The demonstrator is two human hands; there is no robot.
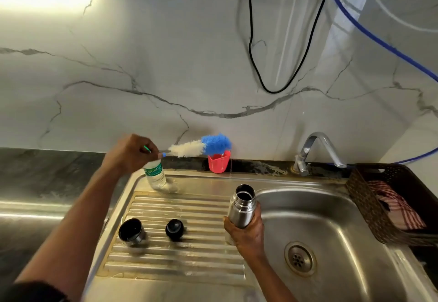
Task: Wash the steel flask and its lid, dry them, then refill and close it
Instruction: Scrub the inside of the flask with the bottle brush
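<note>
Steel sink, marble wall behind. Left hand: raised far left, grip clamped on one bottle brush. Right hand: grip wrapped round one open steel flask, mouth-up at basin's left edge. One cup lid, one black stopper on drainboard, left of that grip.
</note>
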